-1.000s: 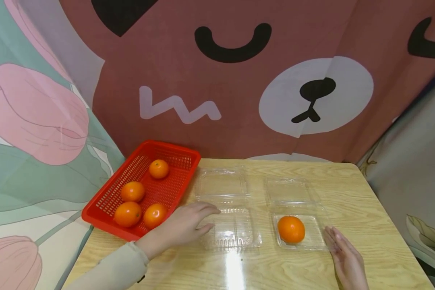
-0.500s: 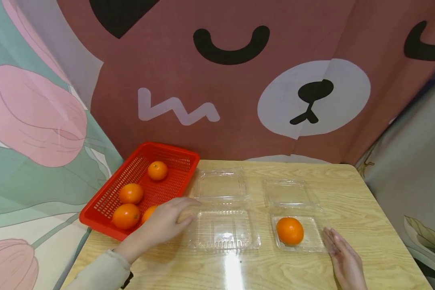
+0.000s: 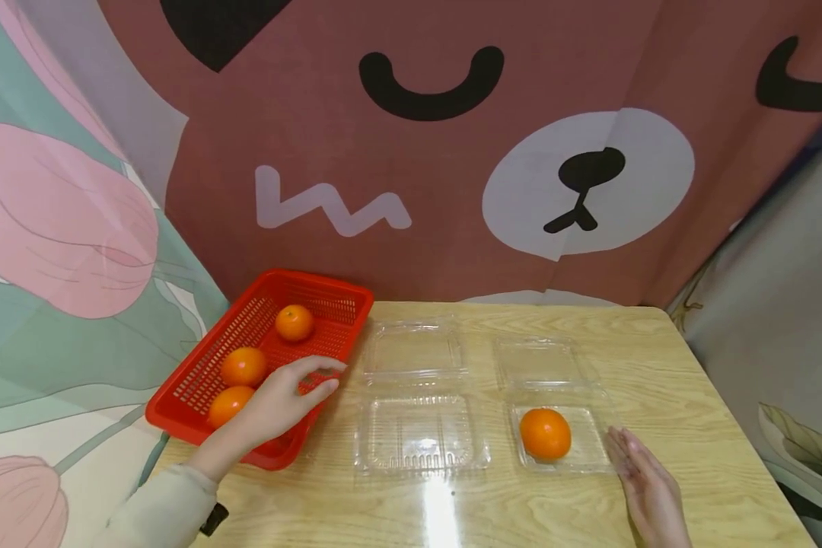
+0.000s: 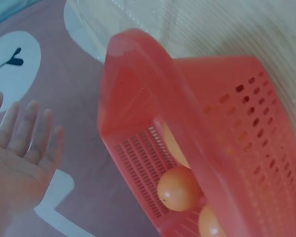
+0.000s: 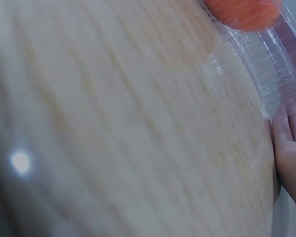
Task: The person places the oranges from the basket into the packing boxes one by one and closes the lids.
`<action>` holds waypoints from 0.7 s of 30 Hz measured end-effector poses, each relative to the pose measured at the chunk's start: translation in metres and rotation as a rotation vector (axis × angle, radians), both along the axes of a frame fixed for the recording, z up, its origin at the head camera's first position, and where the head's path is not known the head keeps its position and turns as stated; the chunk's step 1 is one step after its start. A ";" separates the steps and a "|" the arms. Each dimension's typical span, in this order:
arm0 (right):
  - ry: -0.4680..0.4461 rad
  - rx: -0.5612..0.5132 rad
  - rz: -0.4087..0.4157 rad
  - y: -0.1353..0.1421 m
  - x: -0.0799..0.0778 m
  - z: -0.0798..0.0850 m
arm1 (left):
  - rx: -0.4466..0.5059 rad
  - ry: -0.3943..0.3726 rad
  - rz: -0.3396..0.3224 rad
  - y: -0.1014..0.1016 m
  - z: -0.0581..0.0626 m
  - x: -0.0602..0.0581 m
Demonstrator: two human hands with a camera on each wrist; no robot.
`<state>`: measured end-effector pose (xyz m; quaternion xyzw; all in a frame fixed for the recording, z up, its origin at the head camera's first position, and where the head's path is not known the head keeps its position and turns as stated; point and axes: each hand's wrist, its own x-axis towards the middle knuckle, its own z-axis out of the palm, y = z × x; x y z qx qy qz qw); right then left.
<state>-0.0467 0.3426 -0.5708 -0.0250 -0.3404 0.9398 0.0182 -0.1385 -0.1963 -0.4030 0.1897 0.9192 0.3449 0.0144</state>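
Note:
My left hand (image 3: 277, 399) reaches over the right side of the red plastic basket (image 3: 367, 303), fingers extended and holding nothing. Inside the basket lie several oranges, among them a far orange (image 3: 294, 323) and one beside the left wall (image 3: 243, 367); my forearm and hand cover part of them. The left wrist view has the hand (image 4: 19, 163) loosely spread beside the basket wall (image 4: 217, 84). At the table's right, the straight fingers of my right hand (image 3: 647, 479) rest against the edge of a small clear clamshell box (image 3: 589, 445). One orange (image 3: 545, 434) sits in that box's left half.
Between basket and small box lies a larger clear clamshell box (image 3: 421, 434), its lid (image 3: 414, 350) folded back toward the wall. The small box's lid (image 3: 541, 361) is folded back too. A bear-print cloth (image 3: 452, 167) hangs behind the wooden table (image 3: 534, 510).
My left hand has moved left, from above the larger clear box to over the basket, now covering the front right orange. The right hand has stayed beside the small box.

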 end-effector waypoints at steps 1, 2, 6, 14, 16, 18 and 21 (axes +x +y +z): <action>0.001 0.001 -0.003 0.000 0.000 0.000 | 0.024 -0.018 0.005 -0.003 0.000 -0.001; 0.002 -0.006 -0.005 -0.001 0.000 0.000 | 0.046 -0.035 0.008 -0.006 0.000 -0.002; 0.010 0.002 -0.004 -0.001 0.000 0.000 | 0.059 -0.069 0.027 -0.018 0.001 -0.006; -0.014 0.072 -0.025 -0.001 0.000 0.000 | -0.023 -0.061 0.029 -0.040 -0.003 -0.010; -0.013 0.076 -0.024 -0.001 0.000 0.001 | -0.047 -0.046 0.018 -0.044 -0.007 -0.013; -0.017 0.083 -0.022 -0.001 0.000 0.001 | -0.080 -0.028 0.001 -0.048 -0.012 -0.016; -0.014 0.083 -0.018 0.000 0.000 0.001 | -0.134 -0.031 -0.018 -0.052 -0.018 -0.021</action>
